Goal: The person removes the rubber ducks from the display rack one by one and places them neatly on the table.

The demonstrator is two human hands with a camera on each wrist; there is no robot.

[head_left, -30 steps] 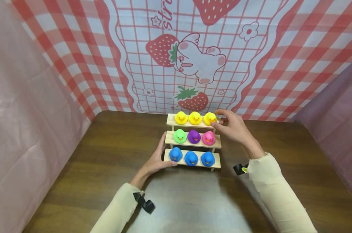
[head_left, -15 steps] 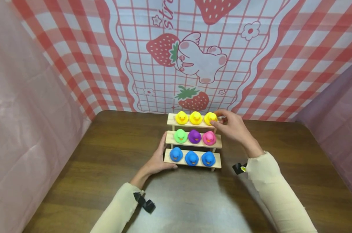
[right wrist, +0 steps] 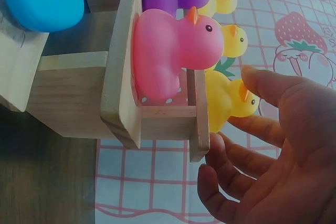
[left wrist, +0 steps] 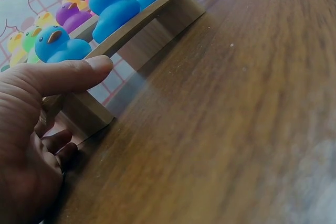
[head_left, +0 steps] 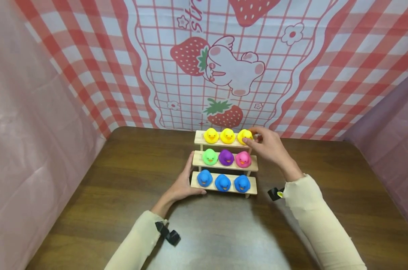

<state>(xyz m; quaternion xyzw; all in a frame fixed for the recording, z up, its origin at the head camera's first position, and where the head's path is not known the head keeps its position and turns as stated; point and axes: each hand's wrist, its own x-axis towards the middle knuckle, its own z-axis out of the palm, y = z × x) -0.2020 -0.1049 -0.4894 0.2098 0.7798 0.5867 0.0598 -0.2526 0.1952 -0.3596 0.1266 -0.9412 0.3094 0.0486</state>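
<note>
A three-tier wooden stand [head_left: 198, 161] holds rubber ducks in rows of three. Yellow ducks line the top, blue ones the bottom; green, purple and pink [right wrist: 157, 51] stand between. My left hand [head_left: 183, 185] grips the stand's left end, its thumb [left wrist: 79, 74] along the front edge of the lowest shelf beside a blue duck [left wrist: 60, 45]. At the top right, my right hand [head_left: 271, 146] pinches the rightmost yellow duck [right wrist: 223, 98] between thumb and fingers, while the duck sits on the shelf.
The stand is on a brown wooden table [head_left: 129, 168]. Behind it hangs a red and white checked cloth [head_left: 150, 75] with strawberries. Pale pink fabric [head_left: 38, 112] lines the left side, and more fabric [head_left: 392, 123] the right. Black straps are on both wrists.
Both hands keep their places at the stand. The right thumb has shifted slightly on the yellow duck, and the whole view has moved a little.
</note>
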